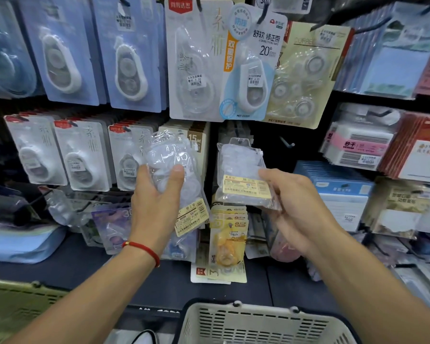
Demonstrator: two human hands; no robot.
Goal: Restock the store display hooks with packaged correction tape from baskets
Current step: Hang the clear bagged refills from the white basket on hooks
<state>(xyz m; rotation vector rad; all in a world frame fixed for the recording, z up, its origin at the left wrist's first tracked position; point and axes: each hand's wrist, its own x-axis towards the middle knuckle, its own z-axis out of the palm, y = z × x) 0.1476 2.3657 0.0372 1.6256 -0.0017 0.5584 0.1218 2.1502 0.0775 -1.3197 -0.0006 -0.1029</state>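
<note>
At centre frame the left hand (157,192) grips a stack of clear packs (174,167) while the right hand (291,209) pinches a single pack (243,175) below the bare hook (287,144), where its slippery film could slide free if misaligned.

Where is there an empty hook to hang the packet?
A bare hook sticks out in the dark gap right of the right hand's clear packet, below the big cards. Left of it, hooks are packed with white tape cards.
</note>
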